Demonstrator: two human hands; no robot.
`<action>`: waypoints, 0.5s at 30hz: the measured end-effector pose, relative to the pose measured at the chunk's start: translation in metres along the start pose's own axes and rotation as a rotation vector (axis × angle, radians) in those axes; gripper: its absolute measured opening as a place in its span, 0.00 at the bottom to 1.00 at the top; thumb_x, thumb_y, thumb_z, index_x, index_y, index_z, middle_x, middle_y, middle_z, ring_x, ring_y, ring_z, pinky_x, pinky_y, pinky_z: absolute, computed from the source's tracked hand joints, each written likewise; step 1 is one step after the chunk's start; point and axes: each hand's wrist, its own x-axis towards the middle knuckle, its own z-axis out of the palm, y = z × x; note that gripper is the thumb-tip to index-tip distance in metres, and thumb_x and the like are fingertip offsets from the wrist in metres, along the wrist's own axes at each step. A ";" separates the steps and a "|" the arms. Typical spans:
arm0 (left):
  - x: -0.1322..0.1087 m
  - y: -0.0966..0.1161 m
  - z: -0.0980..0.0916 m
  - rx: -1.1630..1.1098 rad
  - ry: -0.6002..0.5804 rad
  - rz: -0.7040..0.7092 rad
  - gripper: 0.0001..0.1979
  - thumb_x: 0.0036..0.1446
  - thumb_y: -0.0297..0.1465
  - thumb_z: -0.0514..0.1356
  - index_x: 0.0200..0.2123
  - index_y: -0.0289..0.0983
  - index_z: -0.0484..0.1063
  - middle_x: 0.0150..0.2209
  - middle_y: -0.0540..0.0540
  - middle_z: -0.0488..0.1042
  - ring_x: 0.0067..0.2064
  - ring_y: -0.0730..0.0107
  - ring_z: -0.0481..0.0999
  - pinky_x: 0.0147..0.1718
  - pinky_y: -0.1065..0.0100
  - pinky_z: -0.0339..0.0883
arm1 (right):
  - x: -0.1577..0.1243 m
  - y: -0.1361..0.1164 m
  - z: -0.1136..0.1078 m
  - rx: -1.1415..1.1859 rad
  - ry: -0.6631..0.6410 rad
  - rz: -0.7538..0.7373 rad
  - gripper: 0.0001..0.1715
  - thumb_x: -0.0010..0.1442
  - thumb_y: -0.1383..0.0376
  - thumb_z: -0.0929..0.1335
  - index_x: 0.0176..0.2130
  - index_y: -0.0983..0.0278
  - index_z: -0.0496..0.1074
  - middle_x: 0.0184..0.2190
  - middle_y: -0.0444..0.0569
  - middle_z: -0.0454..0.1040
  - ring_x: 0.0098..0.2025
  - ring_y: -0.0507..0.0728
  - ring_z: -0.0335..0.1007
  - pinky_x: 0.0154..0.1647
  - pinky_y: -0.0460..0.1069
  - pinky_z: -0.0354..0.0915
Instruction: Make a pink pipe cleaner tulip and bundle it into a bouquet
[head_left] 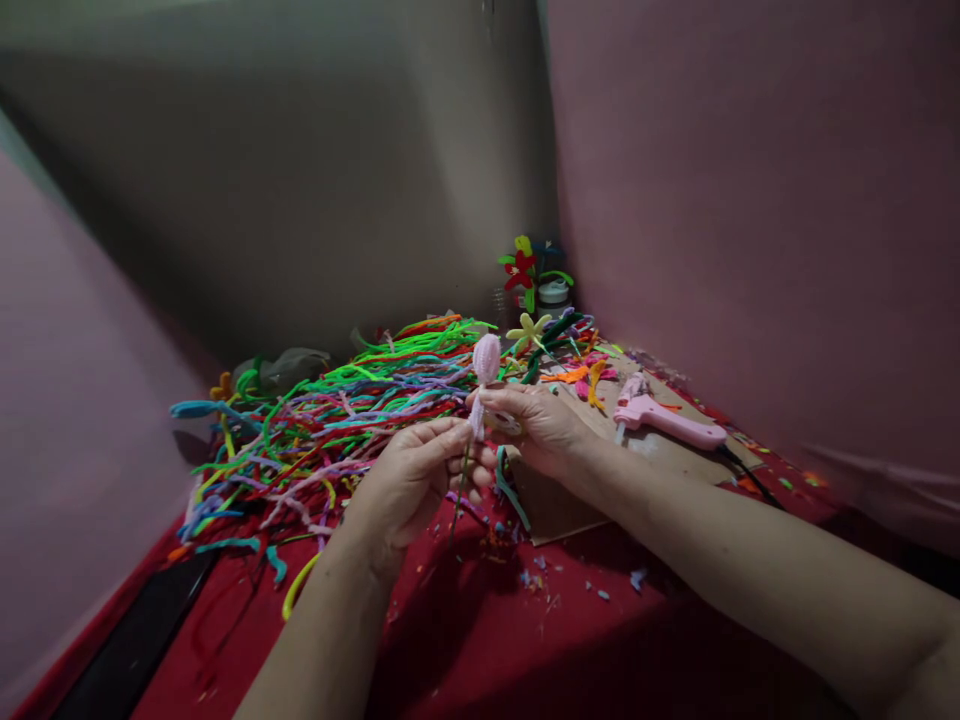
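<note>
Between my two hands is a pale pink pipe-cleaner flower (487, 360), its rounded bud pointing up and a thin dark green stem hanging below. My left hand (427, 460) pinches the lower part, where the stem meets the pink, with thumb and forefinger. Just under the bud, my right hand (536, 425) grips the flower between thumb and fingers. A pale pink loop shows beneath the right fingers. Behind the hands spreads a large heap of multicoloured pipe cleaners (375, 385).
A pink glue gun (667, 420) lies on a cardboard sheet (570, 500) at the right, its dark cord trailing off. A yellow flower (529, 331) and a red flower (519, 269) are at the back. Coloured scraps dot the red cloth (450, 640). A black strip (135, 640) lies at left.
</note>
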 end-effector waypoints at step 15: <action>0.004 -0.018 0.019 1.121 0.566 0.506 0.17 0.53 0.38 0.58 0.44 0.35 0.69 0.38 0.42 0.77 0.36 0.63 0.76 0.34 0.67 0.65 | -0.002 0.009 0.005 -0.087 0.122 -0.171 0.08 0.41 0.65 0.72 0.25 0.67 0.73 0.23 0.43 0.71 0.27 0.50 0.64 0.30 0.47 0.57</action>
